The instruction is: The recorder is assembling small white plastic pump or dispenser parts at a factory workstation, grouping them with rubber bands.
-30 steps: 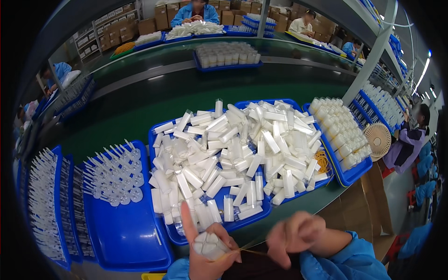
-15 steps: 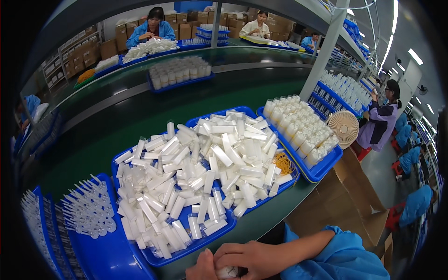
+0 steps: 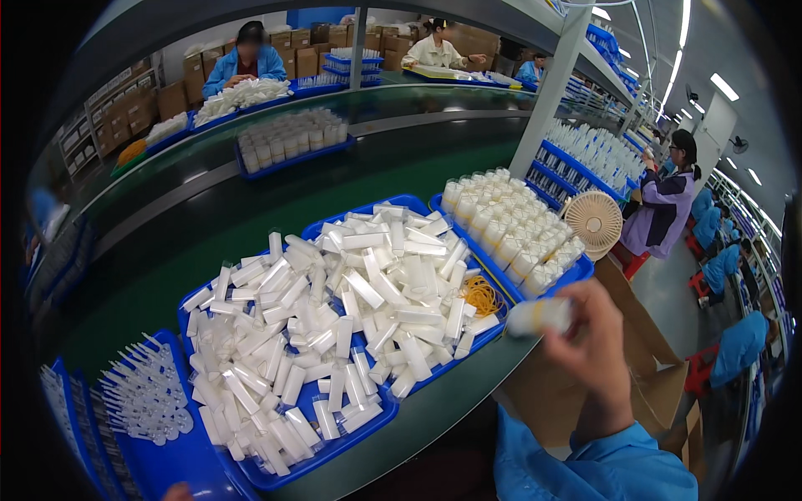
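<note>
Gripping a white bundle (image 3: 535,318), right hand (image 3: 598,344) hovers; left hand (image 3: 178,493) too cropped to tell.

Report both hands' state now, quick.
Left hand: barely in view; open or closed cannot be told.
Right hand: holding a yellow-banded bundle of white tubes.

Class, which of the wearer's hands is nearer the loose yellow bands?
Right. The right hand, holding a white bundle, is right of the loose yellow bands; the left hand barely shows at the lower edge, far to their left.
</note>
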The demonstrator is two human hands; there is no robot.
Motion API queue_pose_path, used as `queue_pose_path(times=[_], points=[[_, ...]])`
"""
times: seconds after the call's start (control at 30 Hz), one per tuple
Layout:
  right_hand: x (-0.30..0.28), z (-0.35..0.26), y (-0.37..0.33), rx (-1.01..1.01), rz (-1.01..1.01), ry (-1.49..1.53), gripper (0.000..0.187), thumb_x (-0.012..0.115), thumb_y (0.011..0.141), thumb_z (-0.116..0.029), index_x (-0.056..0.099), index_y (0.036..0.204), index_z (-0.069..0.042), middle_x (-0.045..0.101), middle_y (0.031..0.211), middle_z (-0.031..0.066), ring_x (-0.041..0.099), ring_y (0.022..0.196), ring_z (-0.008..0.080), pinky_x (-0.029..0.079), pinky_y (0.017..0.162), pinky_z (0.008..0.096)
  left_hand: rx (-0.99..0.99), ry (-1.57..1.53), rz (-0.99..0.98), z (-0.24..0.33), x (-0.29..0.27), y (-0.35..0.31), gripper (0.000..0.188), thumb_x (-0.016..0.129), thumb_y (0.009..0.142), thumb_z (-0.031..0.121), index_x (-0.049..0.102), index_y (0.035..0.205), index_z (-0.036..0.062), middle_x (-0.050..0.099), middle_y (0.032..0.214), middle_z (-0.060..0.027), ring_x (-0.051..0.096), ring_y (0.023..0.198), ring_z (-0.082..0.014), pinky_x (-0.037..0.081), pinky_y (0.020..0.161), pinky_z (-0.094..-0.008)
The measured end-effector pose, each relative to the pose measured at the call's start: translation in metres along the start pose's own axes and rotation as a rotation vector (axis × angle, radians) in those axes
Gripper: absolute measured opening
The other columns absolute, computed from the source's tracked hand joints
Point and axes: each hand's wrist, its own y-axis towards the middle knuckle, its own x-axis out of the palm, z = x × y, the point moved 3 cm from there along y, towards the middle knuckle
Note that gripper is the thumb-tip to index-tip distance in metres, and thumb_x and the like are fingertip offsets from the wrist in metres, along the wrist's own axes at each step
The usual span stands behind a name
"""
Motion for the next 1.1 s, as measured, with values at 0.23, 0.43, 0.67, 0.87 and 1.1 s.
queue_pose_path(times=[0.23, 0.43, 0.67, 0.87, 1.1], points=[[-0.005, 0.073, 0.023, 0.13, 0.029, -0.169, 0.032, 0.069, 0.066, -0.008, 0.053, 0.093, -0.003, 0.055, 0.079, 0.0084, 0.052, 0.052, 0.0124, 0.043, 0.049, 0.0255, 0.032, 0.464, -0.226, -0.067, -0.035, 0.015, 0.021, 0.058, 0.079, 0.001, 0.055, 0.099, -0.0033, 0.056, 0.103, -0.02, 0.055, 0.092, -0.037, 0.043, 0.084, -0.0383], [0.011, 0.092, 0.027, 0.118, -0.046, -0.164, 0.03, 0.07, 0.066, -0.01, 0.055, 0.09, -0.003, 0.057, 0.08, 0.0093, 0.055, 0.054, 0.0155, 0.045, 0.051, 0.0279, 0.104, 0.565, -0.305, -0.106, -0.027, 0.026, 0.027, 0.057, 0.079, 0.003, 0.054, 0.105, -0.002, 0.051, 0.111, -0.0231, 0.051, 0.101, -0.039, 0.042, 0.086, -0.0407], [0.014, 0.1, 0.024, 0.119, -0.064, -0.181, 0.03, 0.071, 0.066, -0.01, 0.054, 0.09, -0.003, 0.056, 0.081, 0.0099, 0.055, 0.053, 0.0151, 0.045, 0.051, 0.0282, 0.033, 0.667, -0.285, -0.161, -0.014, 0.027, 0.034, 0.057, 0.08, 0.004, 0.049, 0.112, -0.0016, 0.047, 0.115, -0.0235, 0.047, 0.105, -0.0391, 0.039, 0.09, -0.0411], [0.015, 0.096, 0.019, 0.068, -0.053, -0.204, 0.028, 0.071, 0.067, -0.009, 0.055, 0.09, -0.003, 0.055, 0.08, 0.0088, 0.052, 0.052, 0.0133, 0.044, 0.049, 0.0273, -0.187, 0.582, -0.275, -0.196, -0.008, 0.026, 0.049, 0.051, 0.074, -0.01, 0.044, 0.122, -0.0052, 0.04, 0.126, -0.0273, 0.038, 0.118, -0.0428, 0.033, 0.099, -0.04], [-0.018, 0.097, 0.027, 0.113, 0.099, -0.12, 0.03, 0.072, 0.065, -0.005, 0.056, 0.09, -0.002, 0.049, 0.072, 0.0022, 0.045, 0.052, 0.0059, 0.038, 0.048, 0.0207, -0.073, 0.518, -0.356, -0.143, -0.011, 0.043, 0.022, 0.061, 0.078, 0.008, 0.059, 0.097, -0.001, 0.059, 0.096, -0.0207, 0.056, 0.086, -0.0381, 0.044, 0.08, -0.0415]])
